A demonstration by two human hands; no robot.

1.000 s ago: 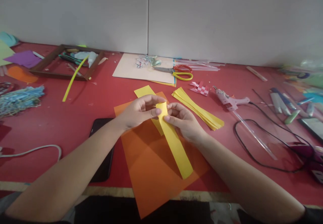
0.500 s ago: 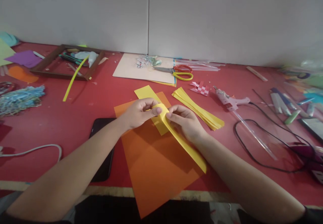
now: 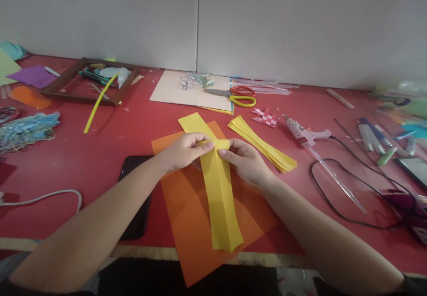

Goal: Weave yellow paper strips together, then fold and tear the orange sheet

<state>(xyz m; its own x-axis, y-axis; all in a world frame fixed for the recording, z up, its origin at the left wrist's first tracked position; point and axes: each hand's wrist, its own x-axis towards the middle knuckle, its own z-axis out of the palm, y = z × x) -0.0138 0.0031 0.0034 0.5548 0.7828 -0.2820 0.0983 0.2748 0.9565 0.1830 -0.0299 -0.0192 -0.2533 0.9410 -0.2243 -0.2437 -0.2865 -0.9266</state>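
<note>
Between my two hands is a yellow paper strip, its top edge folded over and a lengthwise crease running down its middle. My left hand pinches the upper left corner between thumb and fingers. At the upper right corner, my right hand grips the strip the same way. The strip hangs toward me over an orange paper sheet. Another yellow strip lies flat behind my left hand, partly covered. To the right of my right hand rests a pile of yellow strips.
A black phone lies under my left forearm. Scissors sit on cardboard at the back. On the right are a woven pink piece and a glue gun with its cord. A wooden frame holds tools at left.
The yellow strip has turned from edge-on, slanting right, to face me flat and point downward. My fingers have spread slightly apart along its folded top edge.
</note>
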